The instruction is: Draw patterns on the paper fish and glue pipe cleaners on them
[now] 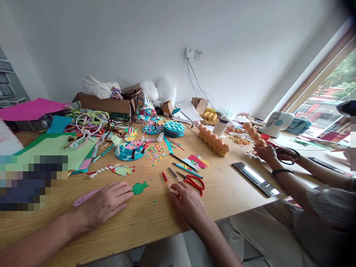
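Observation:
My left hand [107, 202] lies flat on the table, its fingers stretched out and held near each other. Its fingertips touch the tail end of a small green paper fish [139, 188]. A pink-purple paper cutout [86, 197] is partly hidden beneath that hand. The fingers of my right hand [187, 200] close on the lower end of a red pen [165, 178], which slants across the tabletop. Just beyond lie red-handled scissors [196, 182] and a dark pen [174, 173]. A tiny green scrap [154, 201] rests between my hands.
Decorated blue paper plates [129, 152], fish cutouts [124, 170], confetti [155, 154] and coloured sheets [55, 152] spread over the table. An egg carton [213, 140] and a phone [255, 179] lie to the right. There a co-worker's hands [265, 154] hold scissors [287, 155] and a carton strip [253, 134].

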`<state>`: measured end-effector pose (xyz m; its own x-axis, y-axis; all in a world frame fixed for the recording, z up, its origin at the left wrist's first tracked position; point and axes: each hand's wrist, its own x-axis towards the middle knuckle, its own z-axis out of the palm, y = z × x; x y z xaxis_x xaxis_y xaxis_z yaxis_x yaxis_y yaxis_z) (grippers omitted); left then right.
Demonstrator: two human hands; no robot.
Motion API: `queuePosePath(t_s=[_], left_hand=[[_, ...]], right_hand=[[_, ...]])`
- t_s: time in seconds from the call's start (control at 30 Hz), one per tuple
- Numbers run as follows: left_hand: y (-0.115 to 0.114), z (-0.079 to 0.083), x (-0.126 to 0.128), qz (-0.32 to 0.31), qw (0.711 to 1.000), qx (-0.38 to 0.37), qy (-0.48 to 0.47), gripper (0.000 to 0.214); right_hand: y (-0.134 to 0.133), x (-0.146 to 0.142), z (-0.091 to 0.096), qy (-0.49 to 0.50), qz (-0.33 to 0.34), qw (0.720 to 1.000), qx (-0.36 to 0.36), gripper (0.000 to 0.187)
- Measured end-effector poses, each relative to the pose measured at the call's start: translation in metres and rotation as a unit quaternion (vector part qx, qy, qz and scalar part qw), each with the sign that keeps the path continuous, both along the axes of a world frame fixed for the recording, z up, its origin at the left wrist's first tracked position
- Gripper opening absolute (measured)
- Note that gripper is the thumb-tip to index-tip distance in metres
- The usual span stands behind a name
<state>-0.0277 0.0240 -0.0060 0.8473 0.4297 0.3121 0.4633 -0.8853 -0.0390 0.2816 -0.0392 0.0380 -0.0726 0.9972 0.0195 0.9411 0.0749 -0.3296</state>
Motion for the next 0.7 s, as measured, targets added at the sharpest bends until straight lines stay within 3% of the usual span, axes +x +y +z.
queuePosePath(t_s=[0.43,0.57,0.7], left_hand=[[0.005,0.005,-0.005,0.014,0.999,-0.043,-0.029,0.036],[0.014,0.024,-0.015,0.053,0.995,-0.079,-0.040,0.037],[0.032,0.050,-0.040,0.145,0.981,-0.120,-0.048,0.030]], right_hand=[[-0.005,-0.002,-0.007,-0.006,0.004,1.000,0.004,0.023],[-0.004,-0.002,-0.005,-0.014,-0.006,1.000,-0.008,0.027],[-0.001,-0.002,-0.004,-0.033,-0.019,0.999,-0.018,0.029]])
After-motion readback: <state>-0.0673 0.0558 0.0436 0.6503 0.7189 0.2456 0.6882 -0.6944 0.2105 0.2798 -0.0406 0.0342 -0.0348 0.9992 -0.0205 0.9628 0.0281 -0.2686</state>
